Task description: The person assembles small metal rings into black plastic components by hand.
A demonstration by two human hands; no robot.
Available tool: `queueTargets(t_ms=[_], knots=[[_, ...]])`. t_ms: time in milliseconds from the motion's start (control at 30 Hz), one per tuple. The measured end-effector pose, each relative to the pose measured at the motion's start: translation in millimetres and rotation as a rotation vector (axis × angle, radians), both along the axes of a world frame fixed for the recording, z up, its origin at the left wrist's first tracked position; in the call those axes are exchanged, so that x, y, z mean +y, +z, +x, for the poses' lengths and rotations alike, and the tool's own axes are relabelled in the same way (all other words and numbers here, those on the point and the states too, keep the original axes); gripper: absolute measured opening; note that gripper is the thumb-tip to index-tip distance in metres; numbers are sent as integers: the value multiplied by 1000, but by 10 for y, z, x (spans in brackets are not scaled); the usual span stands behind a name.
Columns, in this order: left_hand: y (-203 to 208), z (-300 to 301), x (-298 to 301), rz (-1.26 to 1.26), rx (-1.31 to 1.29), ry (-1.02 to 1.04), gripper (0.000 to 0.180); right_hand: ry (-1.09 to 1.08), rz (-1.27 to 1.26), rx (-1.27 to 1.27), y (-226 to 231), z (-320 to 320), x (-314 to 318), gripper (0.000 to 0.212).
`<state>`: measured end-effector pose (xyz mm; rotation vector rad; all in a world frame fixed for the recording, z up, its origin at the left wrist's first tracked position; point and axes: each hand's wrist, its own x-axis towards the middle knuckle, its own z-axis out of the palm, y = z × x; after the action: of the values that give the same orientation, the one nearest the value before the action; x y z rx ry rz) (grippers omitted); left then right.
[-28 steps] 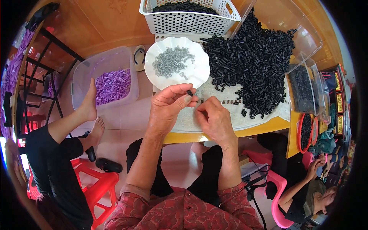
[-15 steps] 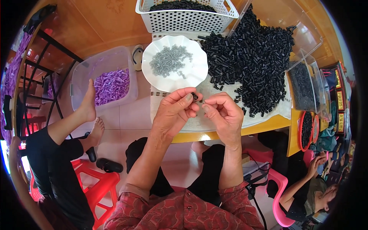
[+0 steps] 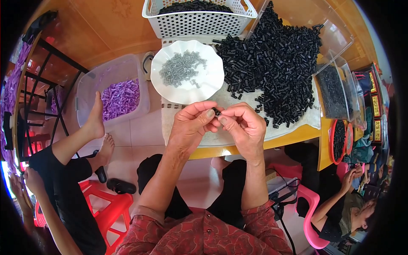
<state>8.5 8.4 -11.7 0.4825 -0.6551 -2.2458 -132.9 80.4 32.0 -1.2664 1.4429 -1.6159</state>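
Note:
Above the near edge of the table, my left hand pinches a small black cylindrical part between thumb and forefinger. My right hand is closed in a pinch, its fingertips meeting that part's right end; whatever they hold is too small and covered to name. Just beyond my left hand stands a white scalloped plate. On it lies a pile of small silvery-grey, see-through pieces, perhaps springs. A large heap of similar black parts spreads over the cloth beyond my right hand.
A white perforated basket of black parts stands at the back. Clear bins and a red-rimmed tray line the right. On the floor at left are a tub of purple pieces and a red stool. Other people sit on both sides.
My right fingertips have closed the small gap and now touch the black part in my left hand. The view has shifted slightly. At far left, another person's arm has come into view.

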Motion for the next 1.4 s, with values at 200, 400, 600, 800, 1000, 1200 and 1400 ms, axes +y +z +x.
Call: queueTargets(t_ms=[200,400,600,800,1000,1200,1400], knots=[[2,-4,6,15,-12,-8,23,-23,10,27,-5,11,1,9],[33,-7,15,7,-41,-7,22,-30,45,46,-26,-10,8,9],[39,-21,23,-49,-68,-12,22,-25,106,-82,24,-2,17,8],[-11,27,-13,3,-31,-15,19,-94,102,-197,5,167,-37,10],[53,41,-36,133,69,-23,20,-302,65,-144,73,-131,30,7],[79,36,-45,184,84,-36,22,-562,116,-27,-77,-579,128,9],[76,3,-17,177,34,-8,22,-575,129,261,-222,-608,121,8]])
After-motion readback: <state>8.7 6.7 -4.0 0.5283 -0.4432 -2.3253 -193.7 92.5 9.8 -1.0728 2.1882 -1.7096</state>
